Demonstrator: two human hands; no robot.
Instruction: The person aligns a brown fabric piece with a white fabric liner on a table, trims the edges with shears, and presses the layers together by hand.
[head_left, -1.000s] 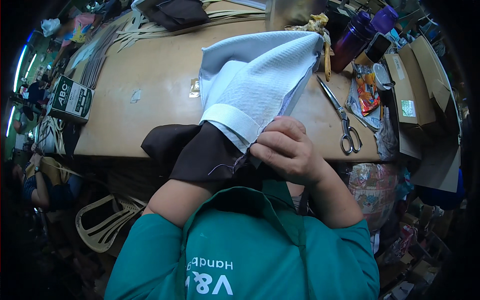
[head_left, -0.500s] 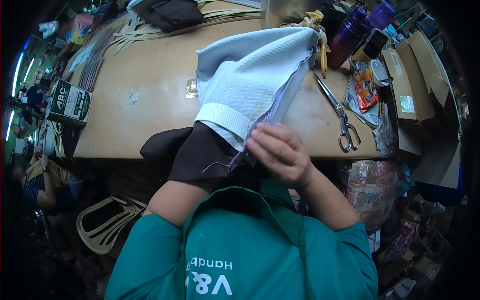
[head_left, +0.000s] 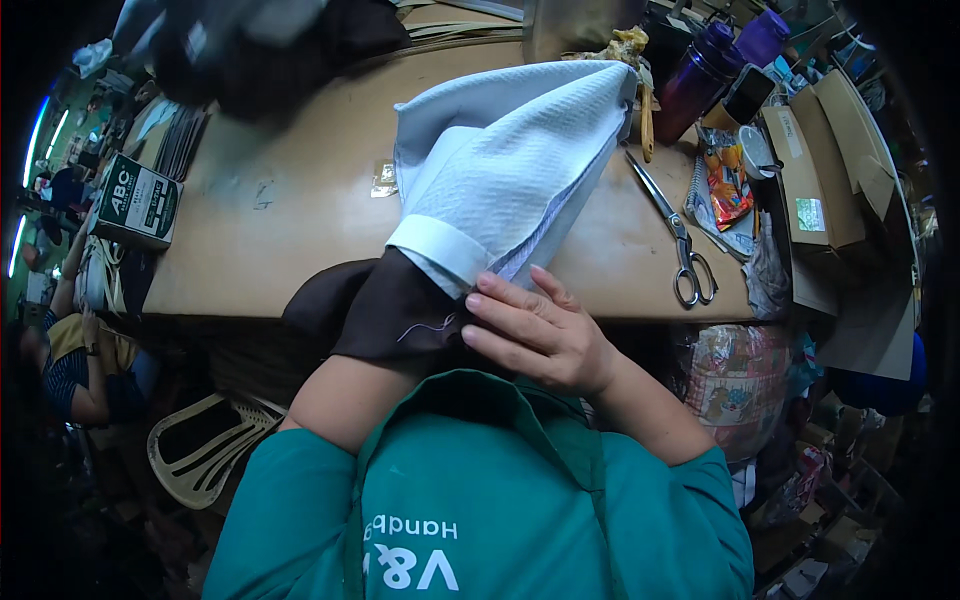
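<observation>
Your right hand [head_left: 545, 335] is loosely open, fingers stretched out and thumb standing apart, with the fingertips right at the edge of the fabric piece [head_left: 520, 175], near the end of its pale band [head_left: 440, 248]. No clue what your left hand is up to tbh: your left forearm [head_left: 350, 395] runs into the dark brown cloth [head_left: 395, 305] and the hand's hidden, so can't tell if it's gripping.

The fabric piece is in front of you, over the near side of the worktop [head_left: 270, 230], white textured panel up and brown cloth hanging at your end. There's a loose purple thread [head_left: 428, 328] lying on the brown bit.

Off to the right you've got scissors [head_left: 682, 240] on the worktop, then an orange packet [head_left: 730, 185] and an open cardboard box [head_left: 820, 185]. Green-and-white box [head_left: 140, 205] sits over on the left. Something dark [head_left: 250, 55] at upper left is too blurred to make out.
</observation>
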